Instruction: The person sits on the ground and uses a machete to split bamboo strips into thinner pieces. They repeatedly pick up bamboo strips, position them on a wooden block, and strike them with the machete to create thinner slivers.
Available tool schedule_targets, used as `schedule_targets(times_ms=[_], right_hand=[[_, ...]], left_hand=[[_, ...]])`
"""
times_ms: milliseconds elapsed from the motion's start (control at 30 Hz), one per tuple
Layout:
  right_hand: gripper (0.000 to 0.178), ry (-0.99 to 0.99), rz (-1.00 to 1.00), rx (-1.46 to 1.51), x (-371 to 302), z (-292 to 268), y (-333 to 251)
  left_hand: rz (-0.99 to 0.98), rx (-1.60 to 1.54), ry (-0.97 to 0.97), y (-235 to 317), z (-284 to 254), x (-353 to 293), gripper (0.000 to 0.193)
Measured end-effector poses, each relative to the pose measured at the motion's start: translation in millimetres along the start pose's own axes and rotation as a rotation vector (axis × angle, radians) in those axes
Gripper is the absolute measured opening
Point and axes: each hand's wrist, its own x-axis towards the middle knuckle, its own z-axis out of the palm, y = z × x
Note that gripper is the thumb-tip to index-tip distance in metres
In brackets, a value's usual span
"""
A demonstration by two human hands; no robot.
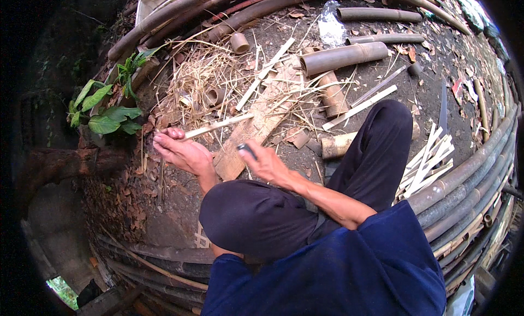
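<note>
On soil [169, 223], the board [230, 156] apparently supports the strip [215, 127] held in the left grip [189, 155]; the right grip [266, 164], alongside, holds a dark object [246, 149].

left hand [188, 154] extended, fingers [173, 132] curled; right hand [264, 164] clenched, its bare forearm [327, 198] slanting leftward.

Nothing legible here — no labels, numbers or signs.

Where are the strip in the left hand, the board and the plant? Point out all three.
Strip [218, 126]: head view, middle of its visible length.
Board [263, 125]: head view, bare middle.
Plant [97, 98]: head view, a broad leaf.
</note>
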Motion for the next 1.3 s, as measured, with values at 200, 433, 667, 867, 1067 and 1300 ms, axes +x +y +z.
schedule_targets(times_ms=[200,433,667,867,1067,1300], right_hand=[[0.031,0.108,-0.168,-0.296,14,19,32],[0.036,0.090,-0.008,-0.182,13,-13,49],[0.028,0.162,-0.020,-0.430,18,-26,63],[0.040,-0.039,0.121,-0.254,13,-6,30],[0.048,0.145,0.291,-0.388,35,-41,128],[0.035,-0.054,-0.016,-0.226,9,-7,1]], left_hand=[[0.091,0.110,-0.031,-4,-7,-8,0.032],[0.079,0.093,-0.056,-5,-6,-11,0.030],[0.120,0.125,-0.095,-1,16,-27,0.030],[0.118,0.183,-0.040,-2,6,-12,0.029],[0.069,0.116,-0.091,-6,12,-3,0.034],[0.158,0.097,-0.048,-5,11,-7,0.046]])
